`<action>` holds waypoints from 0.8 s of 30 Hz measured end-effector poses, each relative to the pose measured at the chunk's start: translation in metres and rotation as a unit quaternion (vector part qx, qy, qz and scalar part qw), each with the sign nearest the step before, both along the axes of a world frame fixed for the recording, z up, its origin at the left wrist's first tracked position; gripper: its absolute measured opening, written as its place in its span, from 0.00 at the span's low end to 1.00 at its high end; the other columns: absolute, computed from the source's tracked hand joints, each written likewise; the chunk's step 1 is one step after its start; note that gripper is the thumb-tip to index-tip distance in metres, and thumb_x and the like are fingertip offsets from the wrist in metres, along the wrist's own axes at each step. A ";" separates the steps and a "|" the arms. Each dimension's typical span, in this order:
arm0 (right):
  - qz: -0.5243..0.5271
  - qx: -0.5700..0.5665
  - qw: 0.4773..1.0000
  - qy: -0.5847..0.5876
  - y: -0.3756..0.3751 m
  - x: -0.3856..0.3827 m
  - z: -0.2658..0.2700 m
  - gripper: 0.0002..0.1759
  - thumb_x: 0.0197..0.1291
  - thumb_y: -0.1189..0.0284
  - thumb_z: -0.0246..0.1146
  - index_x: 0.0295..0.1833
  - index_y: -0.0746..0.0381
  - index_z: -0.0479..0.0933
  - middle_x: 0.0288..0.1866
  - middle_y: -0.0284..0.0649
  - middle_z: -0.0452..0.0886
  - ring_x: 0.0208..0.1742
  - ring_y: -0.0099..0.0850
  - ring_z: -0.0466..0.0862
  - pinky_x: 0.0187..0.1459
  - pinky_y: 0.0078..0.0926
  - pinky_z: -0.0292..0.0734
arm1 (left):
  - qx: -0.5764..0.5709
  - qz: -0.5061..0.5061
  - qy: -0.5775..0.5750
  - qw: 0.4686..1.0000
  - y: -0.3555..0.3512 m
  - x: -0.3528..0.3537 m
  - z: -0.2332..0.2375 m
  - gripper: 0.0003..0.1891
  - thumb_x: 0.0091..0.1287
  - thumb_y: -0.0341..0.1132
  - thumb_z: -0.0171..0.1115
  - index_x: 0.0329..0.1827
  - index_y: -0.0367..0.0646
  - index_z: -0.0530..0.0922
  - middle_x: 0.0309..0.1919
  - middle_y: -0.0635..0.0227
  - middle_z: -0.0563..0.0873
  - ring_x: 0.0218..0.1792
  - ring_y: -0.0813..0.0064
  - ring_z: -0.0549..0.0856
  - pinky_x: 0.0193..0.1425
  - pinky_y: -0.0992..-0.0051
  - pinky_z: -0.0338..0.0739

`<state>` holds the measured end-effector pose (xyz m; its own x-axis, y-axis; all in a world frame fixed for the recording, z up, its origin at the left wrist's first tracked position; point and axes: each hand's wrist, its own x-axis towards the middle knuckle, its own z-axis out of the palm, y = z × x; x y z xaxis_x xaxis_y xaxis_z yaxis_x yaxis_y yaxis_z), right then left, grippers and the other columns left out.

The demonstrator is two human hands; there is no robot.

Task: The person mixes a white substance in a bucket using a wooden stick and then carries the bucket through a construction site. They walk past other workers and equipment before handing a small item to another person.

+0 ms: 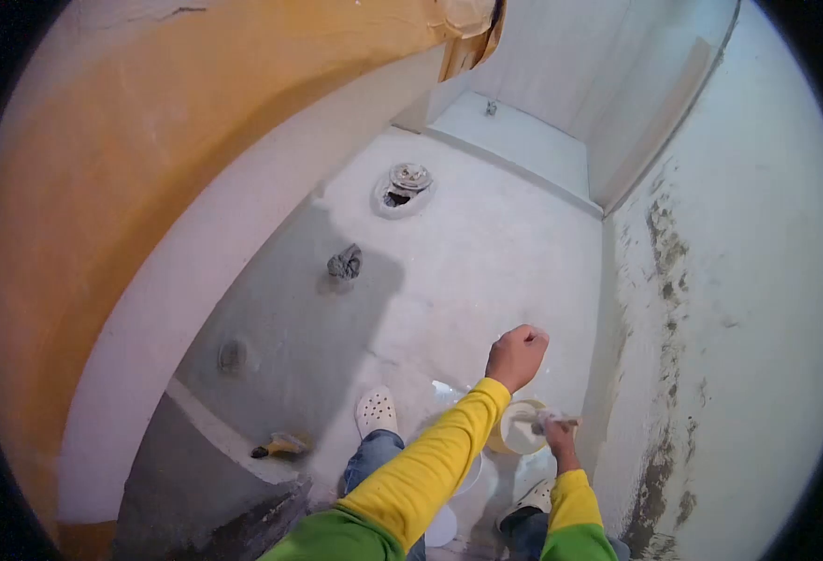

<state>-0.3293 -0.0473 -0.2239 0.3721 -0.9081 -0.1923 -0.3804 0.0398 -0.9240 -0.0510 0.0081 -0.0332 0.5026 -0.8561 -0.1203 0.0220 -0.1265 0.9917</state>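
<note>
My left hand (518, 357), at the end of a yellow sleeve, is closed in a fist above the wet white floor (486, 271). Its palm side is hidden, so whatever it may hold does not show. Lower right, my right hand (561, 438) grips a wooden-handled brush (572, 423) at the rim of a small yellowish bucket (499, 439). Pale coating lies inside the bucket; the brush's bristle end is hard to make out. Partly behind my left forearm stands a whitish container (469, 475), with a round white piece (442, 527) below it.
A floor drain opening (398, 196) and a grey wadded plug (344, 263) stand up from the floor. Another brush (282, 445) lies lower left. A curved tub-like wall (243, 215) borders the left, a stained wall (692, 309) the right. A raised ledge (514, 140) crosses the back.
</note>
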 end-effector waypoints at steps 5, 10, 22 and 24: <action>0.000 -0.031 0.972 0.232 -0.028 -0.027 0.008 0.12 0.60 0.74 0.55 0.45 0.68 0.79 0.41 0.42 0.82 0.36 0.32 0.83 0.38 0.31 0.81 | -0.026 0.011 0.017 0.999 0.001 0.003 0.000 0.14 0.62 0.41 0.59 0.40 0.39 0.82 0.28 0.67 0.85 0.28 0.77 0.83 0.38 0.76 0.77; 0.028 -0.061 0.998 0.019 -0.026 -0.016 -0.021 0.13 0.58 0.73 0.57 0.45 0.68 0.79 0.40 0.41 0.83 0.35 0.31 0.83 0.39 0.28 0.81 | -0.022 0.010 0.004 1.000 0.000 0.001 0.000 0.13 0.62 0.41 0.59 0.39 0.39 0.82 0.28 0.66 0.85 0.28 0.76 0.83 0.38 0.76 0.77; 0.110 0.080 0.989 0.055 -0.038 -0.037 -0.043 0.15 0.60 0.69 0.58 0.49 0.67 0.78 0.39 0.46 0.84 0.34 0.32 0.85 0.36 0.33 0.83 | -0.019 -0.004 0.029 0.999 -0.001 -0.001 -0.001 0.14 0.63 0.41 0.58 0.40 0.38 0.82 0.30 0.68 0.85 0.28 0.78 0.83 0.38 0.76 0.77; 0.244 -0.114 0.921 0.282 -0.062 -0.062 -0.045 0.18 0.61 0.65 0.57 0.46 0.69 0.79 0.39 0.48 0.84 0.34 0.34 0.86 0.36 0.32 0.84 | -0.023 0.000 0.015 1.000 -0.001 0.004 -0.001 0.13 0.63 0.40 0.58 0.40 0.38 0.82 0.30 0.68 0.85 0.28 0.78 0.83 0.37 0.77 0.77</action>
